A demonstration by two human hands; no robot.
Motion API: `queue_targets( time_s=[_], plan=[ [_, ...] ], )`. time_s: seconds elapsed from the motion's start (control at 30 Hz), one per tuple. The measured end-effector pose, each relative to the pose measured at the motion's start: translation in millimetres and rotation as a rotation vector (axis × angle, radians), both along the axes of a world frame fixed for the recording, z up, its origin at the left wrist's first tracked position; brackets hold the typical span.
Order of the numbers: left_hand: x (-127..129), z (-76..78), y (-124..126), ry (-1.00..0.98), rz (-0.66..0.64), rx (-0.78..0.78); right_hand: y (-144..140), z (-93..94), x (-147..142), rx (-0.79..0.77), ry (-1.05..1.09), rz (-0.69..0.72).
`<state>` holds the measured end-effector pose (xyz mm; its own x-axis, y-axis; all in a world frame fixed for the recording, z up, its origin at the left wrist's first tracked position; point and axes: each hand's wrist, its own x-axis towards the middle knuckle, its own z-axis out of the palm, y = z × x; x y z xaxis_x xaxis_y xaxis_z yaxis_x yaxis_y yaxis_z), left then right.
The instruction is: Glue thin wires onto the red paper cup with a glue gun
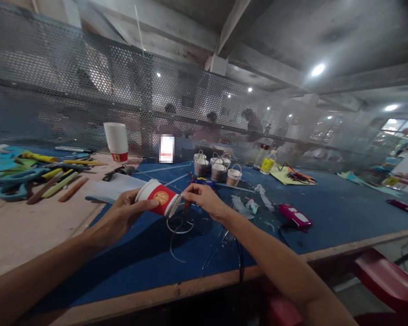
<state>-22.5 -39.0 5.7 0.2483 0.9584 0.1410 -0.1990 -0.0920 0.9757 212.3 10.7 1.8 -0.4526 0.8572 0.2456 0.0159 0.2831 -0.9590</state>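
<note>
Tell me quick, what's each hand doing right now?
Left hand: closed around the red paper cup.
Right hand: fingers pinched at the cup's bottom rim; what they grip cannot be told.

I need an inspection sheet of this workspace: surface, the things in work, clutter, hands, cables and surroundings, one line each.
Surface: table with a blue cover, bare wood at the left; thin scraps lie on it.
Things in work: red paper cup held on its side above the table; a thin wire loop hangs below its rim.
Clutter: stack of cups, four small handled cup baskets, scissors and tools at left, pink tool, jars.
Hands: left hand grips the cup; right hand pinches at its rim.
Cables: a dark cord runs over the near edge.
Surroundings: perforated metal screen behind; people sit beyond it; red seat at right.
</note>
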Motion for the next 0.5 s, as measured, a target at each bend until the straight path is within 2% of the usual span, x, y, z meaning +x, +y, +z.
queue_targets(
  time_s=[0.2, 0.5],
  plan=[
    [2.3, 4.1, -1.6, 0.0, 0.014, -0.002, -0.4, -2.0, -0.9, -0.018, -0.027, -0.011],
    [1.8, 7.1, -0.8, -0.057, 0.049, 0.034, 1.0, -2.7, 1.2, -0.012, 0.022, 0.08]
  ],
)
